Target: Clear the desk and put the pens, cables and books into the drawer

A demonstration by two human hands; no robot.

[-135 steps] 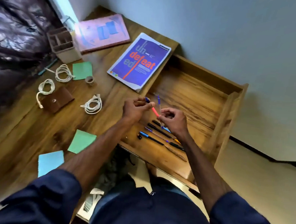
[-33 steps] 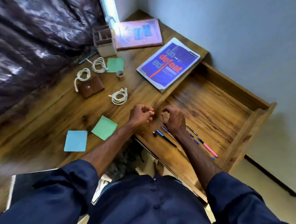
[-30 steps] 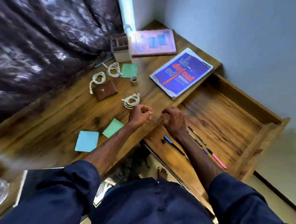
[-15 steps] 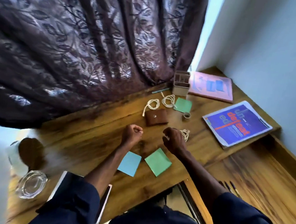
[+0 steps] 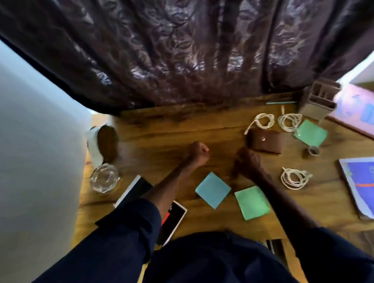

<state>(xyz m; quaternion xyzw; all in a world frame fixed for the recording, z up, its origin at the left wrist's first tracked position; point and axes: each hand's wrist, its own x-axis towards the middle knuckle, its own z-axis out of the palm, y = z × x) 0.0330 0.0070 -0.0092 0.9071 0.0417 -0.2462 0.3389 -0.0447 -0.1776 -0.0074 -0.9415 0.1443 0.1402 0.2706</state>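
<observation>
On the desk [image 5: 165, 127] there's plenty left to do, I reckon. Three white cables are lying out in coils: the left cable coil [image 5: 263, 120] and the middle cable coil [image 5: 289, 121] sit side by side near the pen organiser [image 5: 319, 99], and the near cable coil [image 5: 294, 178] lies beside the blue book [image 5: 367, 183]. The pink book [image 5: 363, 110] is off in the far right corner, a black book [image 5: 135, 190] is under the left forearm, and one teal pen [image 5: 280, 102] lies along the foot of the curtain [image 5: 187, 43]. The drawer is basically out of shot (a sliver at bottom right might be it, can't tell), so no idea what it holds.

The left hand [image 5: 197, 151] is balled into a fist with nothing in it. The right hand [image 5: 247, 161] is just beside it, fingers curled down, too blurry to say if it's pinching anything. Neither touches a cable.

Containers: nothing pokes up out of the organiser's compartments. The brown pouch [image 5: 266, 141] is snapped shut, contents hidden. The glass dish [image 5: 105, 178] looks see-through with nothing showing in it.
</observation>
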